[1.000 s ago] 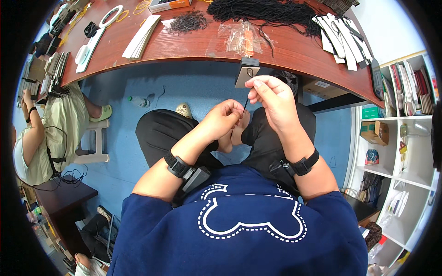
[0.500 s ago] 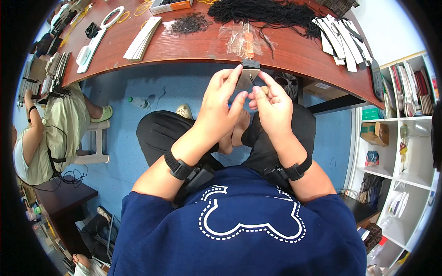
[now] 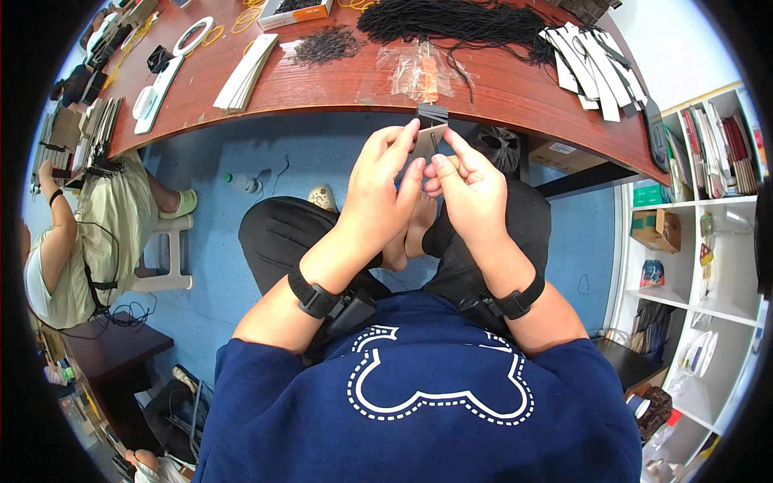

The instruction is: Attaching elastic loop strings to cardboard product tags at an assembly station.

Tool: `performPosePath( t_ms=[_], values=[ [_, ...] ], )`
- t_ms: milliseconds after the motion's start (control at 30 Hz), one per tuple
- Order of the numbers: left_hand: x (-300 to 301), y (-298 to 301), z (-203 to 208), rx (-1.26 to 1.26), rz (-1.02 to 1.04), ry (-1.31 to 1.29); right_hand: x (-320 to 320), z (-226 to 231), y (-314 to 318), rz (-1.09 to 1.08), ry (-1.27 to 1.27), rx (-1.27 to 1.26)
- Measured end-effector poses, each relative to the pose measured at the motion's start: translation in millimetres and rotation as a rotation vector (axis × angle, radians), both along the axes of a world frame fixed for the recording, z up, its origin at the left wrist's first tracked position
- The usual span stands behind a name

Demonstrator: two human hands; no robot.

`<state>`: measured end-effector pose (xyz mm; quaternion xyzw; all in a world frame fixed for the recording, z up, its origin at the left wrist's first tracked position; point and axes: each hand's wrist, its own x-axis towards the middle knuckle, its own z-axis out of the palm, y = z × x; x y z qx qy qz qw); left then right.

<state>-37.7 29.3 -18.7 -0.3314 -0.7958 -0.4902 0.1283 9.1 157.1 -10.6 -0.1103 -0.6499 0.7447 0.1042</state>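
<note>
Just below the table's front edge, my left hand (image 3: 380, 173) grips the side of a small stack of flat cards (image 3: 427, 142) with a pale grey-brown face and dark edges. My right hand (image 3: 473, 193) is close by, its thumb and fingers pinched on a thin black cord (image 3: 435, 145) that runs up against the face of the stack. One finger of the right hand reaches to the stack's right edge. Beyond the stack, an orange stick-like thing (image 3: 429, 80) lies on clear plastic film (image 3: 396, 68).
The red-brown table (image 3: 185, 101) carries a heap of black cords (image 3: 451, 24), white strips (image 3: 592, 68), pale strips (image 3: 248, 71) and small black loops (image 3: 326, 44). White shelving (image 3: 684, 298) stands at the right. At the left, another person (image 3: 109, 233) sits near a stool (image 3: 165, 253).
The stack has come slightly down and left, its pale face tilted more into view. My right hand has shifted slightly left with the cord.
</note>
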Motion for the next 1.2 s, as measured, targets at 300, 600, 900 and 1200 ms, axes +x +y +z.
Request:
performPosePath(
  t_ms=[300,600,900,1200],
  values=[
    [2,2,3,0.057,0.016,-0.092,1,1,1,0.006,-0.02,0.005],
    [6,2,7,0.033,0.067,-0.038,2,4,1,0.011,-0.038,0.01],
    [3,-1,10,-0.029,0.067,0.009,2,5,2,0.021,-0.037,0.005],
    [-11,12,11,0.264,-0.023,-0.447,0,4,2,-0.014,-0.032,-0.087]
  ],
)
